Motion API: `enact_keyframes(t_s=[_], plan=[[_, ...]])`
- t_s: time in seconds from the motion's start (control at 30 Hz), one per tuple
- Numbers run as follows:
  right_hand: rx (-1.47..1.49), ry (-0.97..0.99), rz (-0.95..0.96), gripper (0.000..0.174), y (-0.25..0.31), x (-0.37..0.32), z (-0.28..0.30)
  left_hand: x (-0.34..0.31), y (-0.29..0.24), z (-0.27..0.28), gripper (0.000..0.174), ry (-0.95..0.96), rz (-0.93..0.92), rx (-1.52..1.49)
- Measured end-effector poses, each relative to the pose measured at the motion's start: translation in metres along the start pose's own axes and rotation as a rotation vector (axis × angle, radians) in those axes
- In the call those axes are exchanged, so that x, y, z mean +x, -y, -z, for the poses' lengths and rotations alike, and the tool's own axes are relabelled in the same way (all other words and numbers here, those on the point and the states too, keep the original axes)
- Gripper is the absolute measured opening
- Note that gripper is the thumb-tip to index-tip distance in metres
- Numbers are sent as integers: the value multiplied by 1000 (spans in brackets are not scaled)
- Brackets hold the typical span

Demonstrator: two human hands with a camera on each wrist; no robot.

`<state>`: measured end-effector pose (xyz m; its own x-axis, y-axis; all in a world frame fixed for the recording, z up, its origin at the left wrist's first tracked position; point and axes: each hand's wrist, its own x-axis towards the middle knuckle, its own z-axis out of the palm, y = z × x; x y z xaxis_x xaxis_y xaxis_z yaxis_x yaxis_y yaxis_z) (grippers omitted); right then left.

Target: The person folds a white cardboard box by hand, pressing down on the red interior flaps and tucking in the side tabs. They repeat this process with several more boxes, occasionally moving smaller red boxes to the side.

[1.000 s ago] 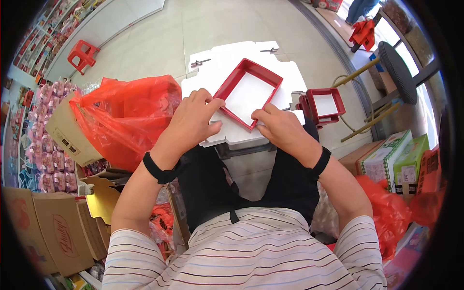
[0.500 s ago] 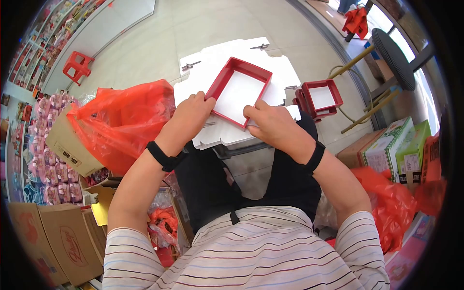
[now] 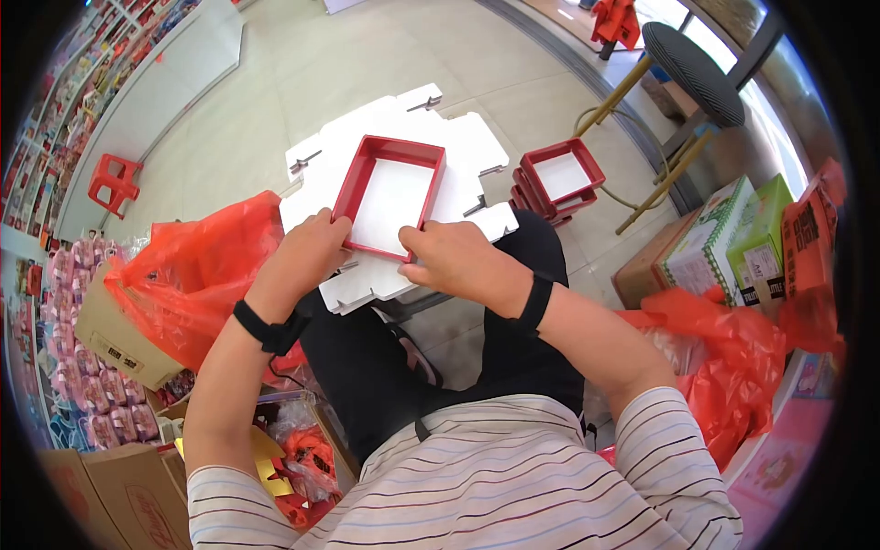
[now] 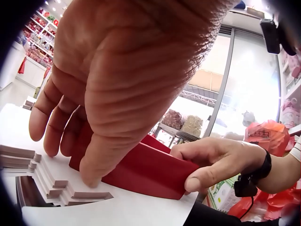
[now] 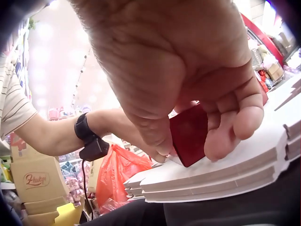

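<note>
In the head view a shallow red box [image 3: 357, 174] with a white inside bottom sits on a stack of notched white card sheets [image 3: 467, 147] in front of my knees. My left hand [image 3: 298, 261] grips its near left corner; in the left wrist view the thumb presses the outer red wall [image 4: 146, 174], fingers bent round the far side. My right hand [image 3: 463, 261] pinches the near right corner, with its thumb on the outside. The right wrist view shows a dark red wall [image 5: 188, 134] between that thumb and the curled fingers.
Smaller red boxes [image 3: 591, 165] stand stacked right of the card sheets. A red plastic bag [image 3: 202, 275] lies at the left, beside cardboard boxes [image 3: 137, 495]. A black round stool [image 3: 692, 73] stands at the far right, near green and white cartons [image 3: 710, 243]. Farther off is a red stool [image 3: 115, 183].
The head view has turned, so the box, sheets and hands appear farther left and rotated. My left thumb, apart from the box at first, is now against its wall. My right hand keeps its corner.
</note>
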<state>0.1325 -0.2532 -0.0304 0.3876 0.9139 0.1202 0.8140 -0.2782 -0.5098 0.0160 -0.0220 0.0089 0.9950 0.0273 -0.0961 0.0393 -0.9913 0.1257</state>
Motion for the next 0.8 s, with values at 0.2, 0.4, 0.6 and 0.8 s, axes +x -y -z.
enact_keyframes(t_s=[0.2,0.4,0.6,0.8], plan=[[-1,-41,12,28,-5,-4,1,-2,-2,-8,25,57,33,-62],[-24,-32,6,24,-2,-4,-1,0,6,-16,23,45,16,-104],[-25,-3,-16,21,0,-1,-1,6,13,-21,24,59,-34,-87],[-63,-156,48,14,-4,-8,-5,-19,-13,5,48,9,64,-140]])
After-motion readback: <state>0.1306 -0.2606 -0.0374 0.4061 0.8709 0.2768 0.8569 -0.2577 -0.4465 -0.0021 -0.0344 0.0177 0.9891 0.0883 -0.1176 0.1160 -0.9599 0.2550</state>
